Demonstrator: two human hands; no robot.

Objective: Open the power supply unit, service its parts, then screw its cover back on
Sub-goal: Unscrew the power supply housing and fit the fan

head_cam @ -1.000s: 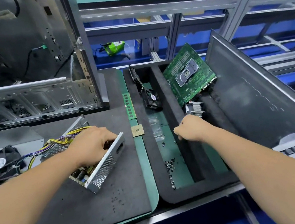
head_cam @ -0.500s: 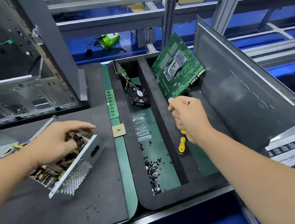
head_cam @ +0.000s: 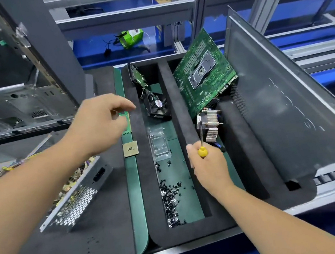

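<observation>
Left hand (head_cam: 99, 123) lifted off power supply (head_cam: 81, 192), fingers loosely curled; right hand (head_cam: 208, 166) grips screwdriver (head_cam: 202, 146) over foam tray (head_cam: 145, 173).

The right hand (head_cam: 209, 167) grips a yellow-handled screwdriver (head_cam: 201, 143) over the black foam tray (head_cam: 145, 173), its shaft pointing up toward the finned heatsink (head_cam: 210, 126) that lies in the tray's right compartment below the leaning green motherboard (head_cam: 204, 72). The left hand (head_cam: 99, 123) hovers just left of the tray with loosely curled fingers, holding nothing. Left of the tray, the open power supply unit (head_cam: 75, 195) sits tilted on the desk (head_cam: 72, 252); loose black screws (head_cam: 171, 199) lie in the tray's left compartment.
</observation>
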